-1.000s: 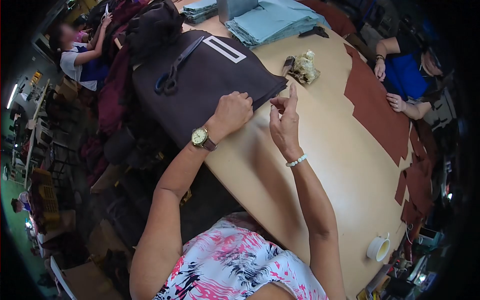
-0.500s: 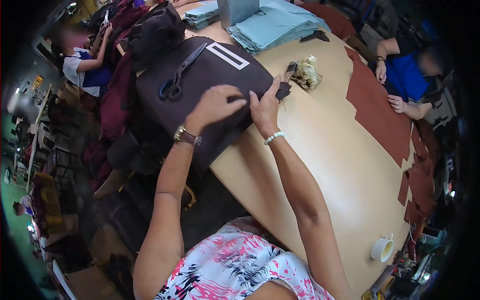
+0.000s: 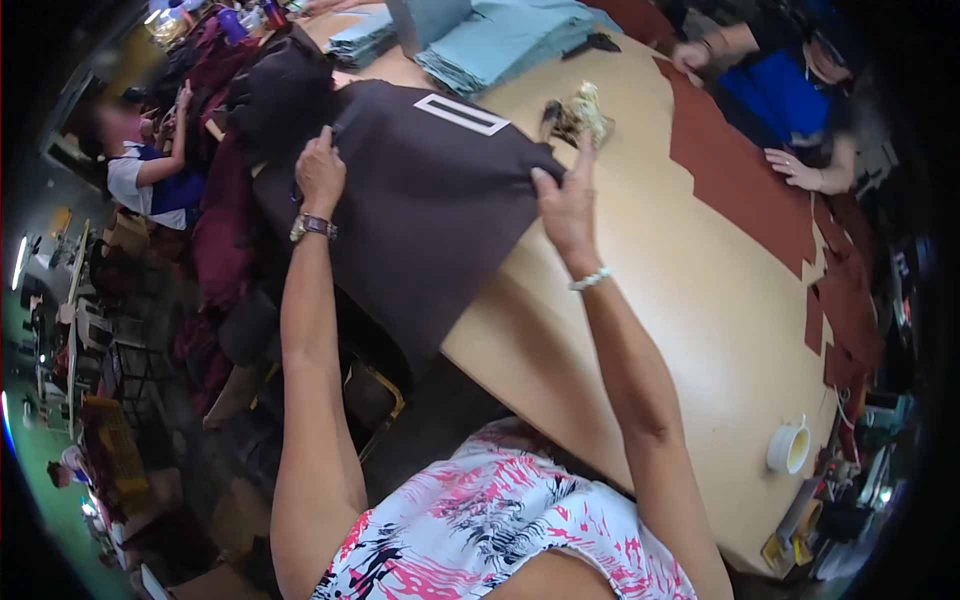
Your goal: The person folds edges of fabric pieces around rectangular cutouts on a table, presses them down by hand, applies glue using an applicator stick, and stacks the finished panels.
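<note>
Dark fabric lies over the table's left part, with a white rectangular frame on top. My right hand pinches the fabric's right corner between thumb and fingers. At the fabric's left side is my left hand, over the scissors, which it mostly hides; its fingers are curled, and its grip on the scissors is partly hidden. Just beyond my right hand sit a brush and a crumpled yellowish lump.
Light blue cloth stacks and a grey block are at the back. Brown-red material lies at the right, by a co-worker in blue. A white cup stands at the lower right. Another person is at the upper left.
My left hand has moved left across the fabric to the scissors. My right hand has gone to the fabric's right corner and taken hold of it. The co-worker's hands at the right have moved apart.
</note>
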`<state>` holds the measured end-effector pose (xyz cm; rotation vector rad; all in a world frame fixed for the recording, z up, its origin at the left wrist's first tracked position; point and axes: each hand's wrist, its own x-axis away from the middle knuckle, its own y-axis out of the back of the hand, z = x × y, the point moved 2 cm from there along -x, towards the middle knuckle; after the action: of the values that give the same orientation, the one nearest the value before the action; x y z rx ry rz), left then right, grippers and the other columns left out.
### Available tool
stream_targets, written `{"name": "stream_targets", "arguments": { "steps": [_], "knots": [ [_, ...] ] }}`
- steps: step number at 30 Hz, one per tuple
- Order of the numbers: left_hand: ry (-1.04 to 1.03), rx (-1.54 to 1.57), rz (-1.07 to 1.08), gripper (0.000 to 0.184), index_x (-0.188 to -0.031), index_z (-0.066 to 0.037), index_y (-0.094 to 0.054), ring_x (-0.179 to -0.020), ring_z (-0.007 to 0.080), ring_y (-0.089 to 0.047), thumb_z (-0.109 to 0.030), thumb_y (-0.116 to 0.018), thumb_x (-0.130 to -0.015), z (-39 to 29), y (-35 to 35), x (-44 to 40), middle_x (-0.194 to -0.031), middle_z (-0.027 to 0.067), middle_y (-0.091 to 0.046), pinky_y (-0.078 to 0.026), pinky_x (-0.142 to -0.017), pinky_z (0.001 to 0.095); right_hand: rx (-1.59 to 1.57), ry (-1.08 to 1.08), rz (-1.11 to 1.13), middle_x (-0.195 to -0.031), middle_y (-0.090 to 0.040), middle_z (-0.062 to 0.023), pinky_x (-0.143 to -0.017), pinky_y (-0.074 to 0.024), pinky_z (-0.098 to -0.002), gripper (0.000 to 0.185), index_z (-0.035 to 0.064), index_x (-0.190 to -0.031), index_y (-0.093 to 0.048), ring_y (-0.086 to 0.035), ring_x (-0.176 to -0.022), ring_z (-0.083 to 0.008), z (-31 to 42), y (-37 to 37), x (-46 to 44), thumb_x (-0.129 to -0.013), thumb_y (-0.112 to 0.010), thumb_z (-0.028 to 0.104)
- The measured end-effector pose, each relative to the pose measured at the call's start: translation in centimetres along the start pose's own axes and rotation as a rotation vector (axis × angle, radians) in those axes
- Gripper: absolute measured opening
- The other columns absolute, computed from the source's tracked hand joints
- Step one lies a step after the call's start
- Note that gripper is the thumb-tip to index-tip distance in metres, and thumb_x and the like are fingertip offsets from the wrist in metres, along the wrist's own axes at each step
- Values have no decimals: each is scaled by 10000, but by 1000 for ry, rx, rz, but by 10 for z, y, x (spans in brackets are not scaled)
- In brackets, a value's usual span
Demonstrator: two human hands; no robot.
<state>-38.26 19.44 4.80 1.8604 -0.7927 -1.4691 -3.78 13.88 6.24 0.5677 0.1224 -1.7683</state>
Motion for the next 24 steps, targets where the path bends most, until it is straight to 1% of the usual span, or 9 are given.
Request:
{"name": "stream_targets", "arguments": {
  "steps": [4, 5, 8, 12, 14, 16, 18, 21, 24],
  "knots": [
    [-4, -68, 39, 362, -1180, -94, -545, -913, 321, -601, -138, -564, -821, 1, -3, 2, -985, 146, -608, -477, -788, 418, -124, -127, 47, -1286, -416, -238, -980, -372, -301, 742, -52, -1397, -165, -440, -1181, -247, -12, 96, 28, -802, -605, -5],
    [-15, -94, 89, 366, -1183, -104, -540, -905, 325, -604, -147, -568, -821, 3, -8, 4, -985, 145, -609, -479, -785, 421, -306, -282, 110, -1249, -442, -223, -924, -423, -290, 732, -40, -1407, -136, -502, -1095, -214, -4, 121, 43, -822, -577, -29],
    [59, -155, 285, 379, -1196, -125, -519, -947, 337, -592, -180, -573, -825, -13, -11, 13, -1018, 140, -601, -472, -799, 448, -151, -429, 62, -1255, -433, -228, -854, -467, -275, 758, -20, -1425, -81, -539, -1023, -192, 6, 193, 86, -829, -548, -59],
    [-137, -346, -34, 493, -1296, -146, -449, -1142, 342, -471, -316, -571, -850, -56, -14, 27, -1183, 162, -539, -416, -911, 438, 136, -526, -29, -1352, -339, -222, -928, -422, -295, 797, -12, -1432, -40, -482, -1099, -208, -12, 286, 152, -818, -544, -75],
    [-364, -123, -43, 473, -1263, -50, -470, -1110, 362, -464, -317, -541, -878, -119, 8, 31, -1207, 175, -523, -387, -928, 437, -30, -649, -75, -1421, -254, -222, -983, -379, -306, 816, -18, -1430, -27, -428, -1177, -221, -7, 318, 181, -808, -552, -77],
    [-623, 204, -54, 427, -1202, 25, -501, -1072, 371, -470, -269, -527, -892, -187, 16, 46, -1200, 179, -524, -367, -934, 426, 184, -549, -126, -1479, -101, -224, -1022, -337, -309, 833, -33, -1424, -12, -313, -1284, -230, -14, 347, 208, -795, -554, -87],
    [-677, 672, 241, 428, -1240, 13, -476, -1167, 357, -434, -235, -528, -895, -258, 36, 85, -1243, 184, -501, -314, -1004, 392, 340, -502, -129, -1487, -46, -231, -1026, -334, -310, 840, -39, -1422, -8, -285, -1306, -230, -4, 363, 228, -788, -558, -88],
    [-917, 583, 572, 612, -1379, -90, -340, -1359, 352, -182, -413, -512, -888, -327, 47, 161, -1439, 178, -280, -152, -1089, 494, 322, -568, -215, -1442, -196, -260, -1002, -357, -316, 837, -42, -1422, -39, -378, -1254, -255, 0, 380, 258, -780, -575, -77],
    [-1069, 591, 737, 719, -1395, -107, -311, -1366, 364, -146, -511, -530, -841, -348, 42, 215, -1468, 174, -205, -131, -1071, 560, 495, -676, -326, -1319, -398, -309, -985, -364, -337, 762, -62, -1408, -125, -446, -1216, -303, -1, 398, 275, -819, -598, 41]
  ]
}}
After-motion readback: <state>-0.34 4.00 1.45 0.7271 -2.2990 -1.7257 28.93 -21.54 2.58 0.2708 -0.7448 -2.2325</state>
